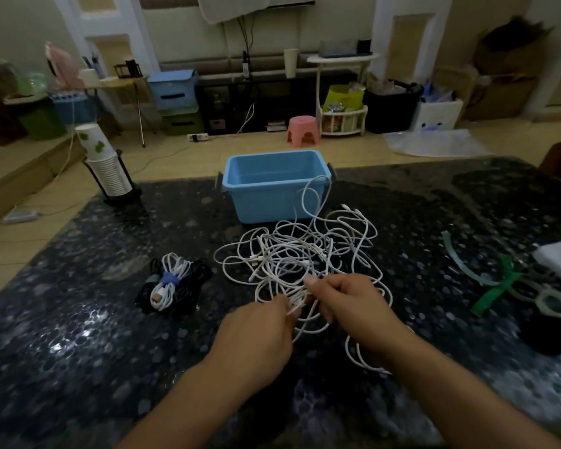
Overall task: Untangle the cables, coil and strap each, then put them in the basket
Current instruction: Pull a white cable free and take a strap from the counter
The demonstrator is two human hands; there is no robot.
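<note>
On dark speckled table [78, 319], white cable tangle [298, 254], blue basket [266, 196] (dim cluttered room)

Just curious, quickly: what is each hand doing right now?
Left hand: pinching a strand of the white cable tangle.
Right hand: fingers curled round strands of the same tangle.

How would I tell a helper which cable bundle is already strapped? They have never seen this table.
Start at the blue basket at the dark table's far edge, then come toward the near left. Left of the loose white tangle lies the coiled white cable on black cables. It alone wears a blue strap around its middle.
</note>
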